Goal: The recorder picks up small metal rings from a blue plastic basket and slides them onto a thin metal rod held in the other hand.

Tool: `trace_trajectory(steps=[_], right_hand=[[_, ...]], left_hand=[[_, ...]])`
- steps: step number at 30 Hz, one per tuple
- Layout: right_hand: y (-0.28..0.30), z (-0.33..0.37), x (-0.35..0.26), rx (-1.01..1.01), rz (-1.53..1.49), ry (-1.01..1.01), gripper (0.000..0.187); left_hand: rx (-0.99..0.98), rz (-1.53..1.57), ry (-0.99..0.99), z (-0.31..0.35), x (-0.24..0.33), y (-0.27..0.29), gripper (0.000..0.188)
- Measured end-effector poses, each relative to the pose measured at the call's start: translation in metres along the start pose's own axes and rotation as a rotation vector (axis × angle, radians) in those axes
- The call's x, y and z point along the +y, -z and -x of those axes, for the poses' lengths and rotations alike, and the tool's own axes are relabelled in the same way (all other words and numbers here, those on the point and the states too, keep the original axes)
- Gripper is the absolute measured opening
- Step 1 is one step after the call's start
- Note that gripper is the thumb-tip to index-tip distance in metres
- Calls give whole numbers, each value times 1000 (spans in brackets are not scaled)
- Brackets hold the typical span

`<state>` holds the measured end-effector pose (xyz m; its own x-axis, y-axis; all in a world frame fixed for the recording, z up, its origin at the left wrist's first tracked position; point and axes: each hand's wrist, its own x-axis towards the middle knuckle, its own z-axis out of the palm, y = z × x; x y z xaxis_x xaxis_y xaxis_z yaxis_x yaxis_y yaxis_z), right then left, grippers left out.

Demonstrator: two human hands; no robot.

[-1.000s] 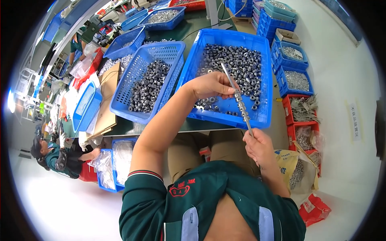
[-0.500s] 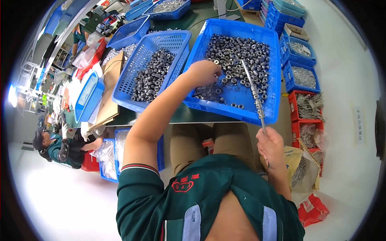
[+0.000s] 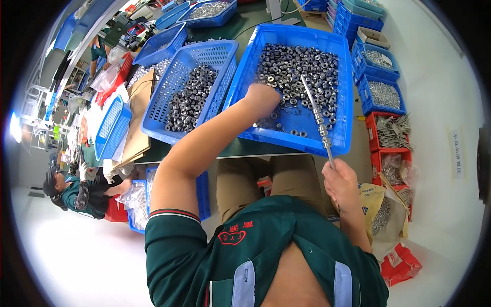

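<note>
Head view: the right hand [image 3: 341, 181] has its grip wrapped round the near end of a rod [image 3: 311, 97], apparently leaving the far end, above the blue tray [image 3: 286, 141], free. The left hand [image 3: 263, 99] is among loose rings [image 3: 279, 64] there, fingers hidden; its grip I cannot tell.

- Wall [image 3: 434, 92], white, right side; pale sign [image 3: 455, 153] attached.
- Floor [image 3: 76, 250], whitish, brightest at lower left.
- Desk [image 3: 250, 15], green-topped, pale front edge.
- Light [image 3: 16, 127], white, glaring, far left.
</note>
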<state>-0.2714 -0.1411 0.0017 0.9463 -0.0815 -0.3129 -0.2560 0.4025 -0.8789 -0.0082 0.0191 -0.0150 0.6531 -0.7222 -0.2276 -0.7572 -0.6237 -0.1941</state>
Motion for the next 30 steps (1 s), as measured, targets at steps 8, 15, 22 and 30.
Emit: trace_trajectory(steps=[8, 15, 22, 30], right_hand=[[1, 1, 2, -39, -6, 16, 11], [2, 0, 1, -47, 5, 19, 12], [1, -2, -2, -44, 15, 7, 14], [12, -4, -1, -121, 51, -8, 13]], left_hand=[[81, 30, -162, 3, -2, -4, 17], [106, -10, -128, 8, -1, 2, 19], [139, -9, -104, 2, -8, 0, 21], [-77, 2129, -96, 1, -39, 29, 16]])
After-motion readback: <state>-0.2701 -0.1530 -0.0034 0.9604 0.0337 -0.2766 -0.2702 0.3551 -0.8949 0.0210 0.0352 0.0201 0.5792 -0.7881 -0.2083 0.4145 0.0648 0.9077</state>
